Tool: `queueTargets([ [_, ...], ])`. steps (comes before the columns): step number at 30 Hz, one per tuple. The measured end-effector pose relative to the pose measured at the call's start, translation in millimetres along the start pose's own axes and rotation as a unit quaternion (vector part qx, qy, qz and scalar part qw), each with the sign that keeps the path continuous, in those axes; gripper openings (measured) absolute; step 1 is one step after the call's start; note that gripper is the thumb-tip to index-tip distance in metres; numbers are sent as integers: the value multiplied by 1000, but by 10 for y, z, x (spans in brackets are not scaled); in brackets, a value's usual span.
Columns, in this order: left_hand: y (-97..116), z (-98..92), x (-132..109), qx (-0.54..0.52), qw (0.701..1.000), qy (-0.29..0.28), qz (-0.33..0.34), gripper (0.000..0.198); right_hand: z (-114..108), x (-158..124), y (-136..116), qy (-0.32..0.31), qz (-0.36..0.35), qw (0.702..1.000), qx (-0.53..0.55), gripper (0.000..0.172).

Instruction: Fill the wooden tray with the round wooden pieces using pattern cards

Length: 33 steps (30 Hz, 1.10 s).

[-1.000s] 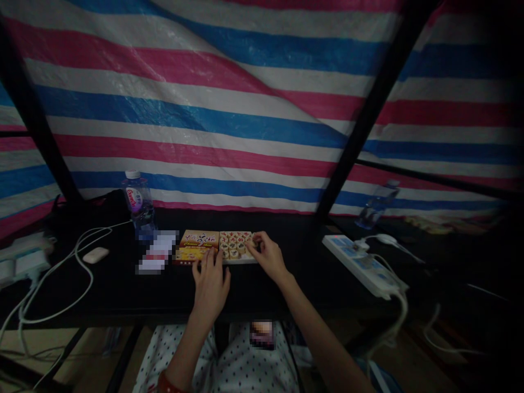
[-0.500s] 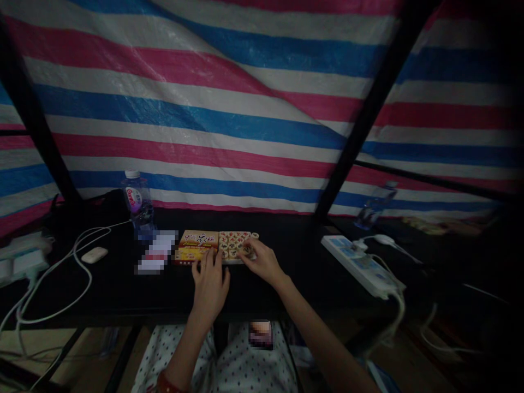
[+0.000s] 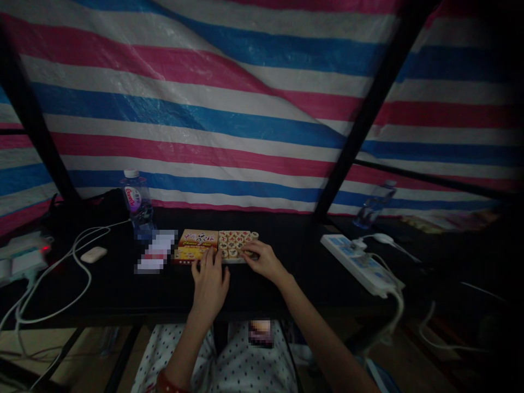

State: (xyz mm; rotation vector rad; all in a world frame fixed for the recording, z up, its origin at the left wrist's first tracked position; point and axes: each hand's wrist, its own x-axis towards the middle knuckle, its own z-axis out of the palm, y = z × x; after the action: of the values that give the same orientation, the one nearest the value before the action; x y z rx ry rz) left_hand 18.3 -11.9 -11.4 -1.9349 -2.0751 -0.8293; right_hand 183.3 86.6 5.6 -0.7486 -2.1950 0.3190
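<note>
A tray of round Chinese chess pieces [image 3: 231, 240] with red and dark characters lies on the black table, packed in rows. Against its left side is the printed cardboard box part [image 3: 196, 240], yellow and red with Chinese lettering. My left hand [image 3: 210, 284] is open, its fingers spread and its fingertips resting on the lower right of the printed box, by the tray. At the tray's right end my right hand [image 3: 264, 259] has thumb and fingers pinched on a chess piece [image 3: 248, 253], which they largely cover. Another piece [image 3: 254, 235] shows just above those fingers.
A clear bottle [image 3: 138, 207] stands behind a blurred-out card [image 3: 156, 251] on the left. White cables and an earphone-like case [image 3: 94, 254] lie further left. A white power strip [image 3: 356, 265] and another bottle [image 3: 374, 204] are on the right. Striped sheeting [image 3: 204, 109] hangs behind.
My right hand has lowered the chess piece, which stood tilted in its fingers, down toward the tray's right end. My left hand stays in place. A red light now shows at the far left.
</note>
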Motion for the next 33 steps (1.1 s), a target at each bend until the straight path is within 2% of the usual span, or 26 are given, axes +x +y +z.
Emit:
queueTargets([
  [3, 4, -6, 1, 0, 1000, -1, 0, 42, 19, -1, -12, -3, -3, 1000, 3, 14],
  [8, 7, -12, -1, -2, 1000, 0, 1, 42, 22, 16, -59, 34, 10, 999, -2, 17],
  [12, 8, -8, 2, 1, 1000, -2, -2, 42, -8, 21, -76, 25, 6, 1000, -9, 4],
  [18, -1, 9, 5, -2, 1000, 0, -2, 43, -48, 8, -97, -16, -2, 1000, -25, 9],
  [26, -12, 4, 0, -7, 1000, 4, 3, 42, -64, 3, -47, 28, 47, 994, -94, 11],
  [33, -7, -7, 3, -8, 1000, 1, 1, 42, -58, -4, -73, 2, 41, 998, -47, 15],
])
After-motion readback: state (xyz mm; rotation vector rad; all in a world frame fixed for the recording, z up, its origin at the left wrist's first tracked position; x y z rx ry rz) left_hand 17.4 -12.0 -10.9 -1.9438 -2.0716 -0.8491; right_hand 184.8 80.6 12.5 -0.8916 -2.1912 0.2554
